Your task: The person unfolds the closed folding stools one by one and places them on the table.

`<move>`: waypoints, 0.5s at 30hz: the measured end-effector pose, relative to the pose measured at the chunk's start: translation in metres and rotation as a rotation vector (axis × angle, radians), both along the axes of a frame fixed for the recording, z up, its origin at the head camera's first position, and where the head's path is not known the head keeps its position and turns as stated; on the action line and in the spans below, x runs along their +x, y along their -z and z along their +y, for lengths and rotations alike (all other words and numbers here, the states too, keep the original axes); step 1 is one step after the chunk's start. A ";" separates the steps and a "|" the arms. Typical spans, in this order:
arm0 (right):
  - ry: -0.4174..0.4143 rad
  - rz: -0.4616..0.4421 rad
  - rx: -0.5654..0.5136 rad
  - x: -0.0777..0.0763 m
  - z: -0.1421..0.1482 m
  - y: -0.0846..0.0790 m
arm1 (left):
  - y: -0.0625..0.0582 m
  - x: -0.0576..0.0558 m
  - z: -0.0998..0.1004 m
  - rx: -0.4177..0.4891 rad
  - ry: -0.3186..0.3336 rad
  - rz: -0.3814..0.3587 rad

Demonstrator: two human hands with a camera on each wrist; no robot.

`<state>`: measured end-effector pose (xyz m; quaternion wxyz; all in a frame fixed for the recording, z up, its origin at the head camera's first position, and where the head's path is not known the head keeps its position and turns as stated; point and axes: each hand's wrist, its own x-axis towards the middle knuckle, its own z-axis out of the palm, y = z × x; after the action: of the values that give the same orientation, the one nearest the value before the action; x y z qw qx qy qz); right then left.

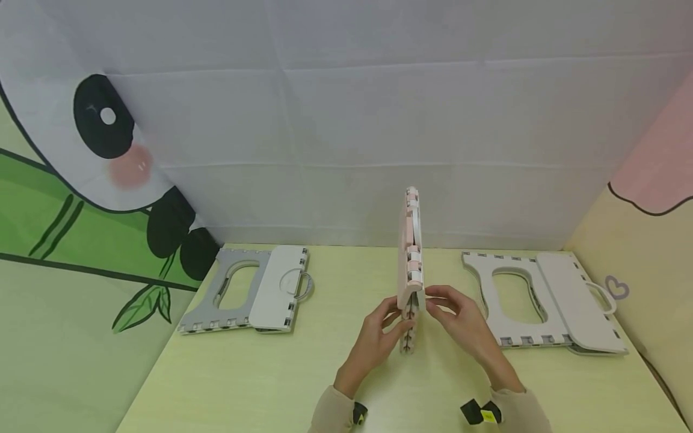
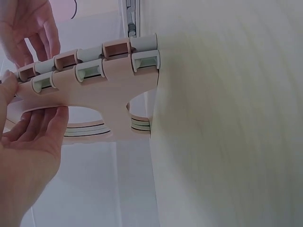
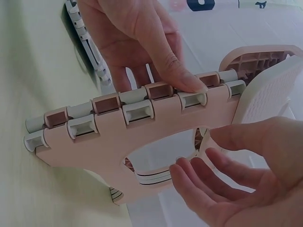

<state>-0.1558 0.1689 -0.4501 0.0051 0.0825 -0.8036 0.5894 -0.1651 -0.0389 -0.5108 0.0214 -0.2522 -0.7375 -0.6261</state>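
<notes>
A folded pink and white step stool [image 1: 409, 252] stands on its edge on the table, narrow hinged side facing me. My left hand [image 1: 373, 337] grips its lower part. In the left wrist view, the left thumb lies on the hinged edge while the left fingers [image 2: 45, 124] reach into the oval cut-out of the pink leg panel [image 2: 118, 90]. My right hand [image 1: 460, 319] is on the stool's other side, its fingertips right by the white panel. The right wrist view shows the right hand [image 3: 246, 175] with loosely bent fingers beside the cut-out. The top panels [image 3: 270, 90] are slightly spread.
A grey and white folded stool [image 1: 260, 285] lies flat at the left of the table [image 1: 260, 379]. Another folded stool, white [image 1: 541, 300], lies flat at the right, its loop handle towards the side wall. A printed cloth wall [image 1: 352, 132] rises behind the table.
</notes>
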 end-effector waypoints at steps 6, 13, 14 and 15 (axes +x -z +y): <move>-0.020 -0.034 -0.006 0.003 -0.001 0.007 | 0.000 0.000 0.000 -0.005 0.003 0.004; -0.065 -0.047 -0.023 0.004 -0.001 0.014 | 0.001 0.000 0.000 -0.004 -0.002 0.006; -0.073 -0.043 -0.024 0.004 -0.001 0.015 | 0.001 0.000 0.000 -0.003 -0.004 0.001; -0.080 -0.043 -0.022 0.004 -0.002 0.016 | 0.001 0.000 0.000 -0.003 -0.006 -0.001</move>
<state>-0.1514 0.1673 -0.4663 -0.0348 0.1021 -0.7929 0.5997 -0.1656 -0.0388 -0.5120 0.0226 -0.2496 -0.7393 -0.6251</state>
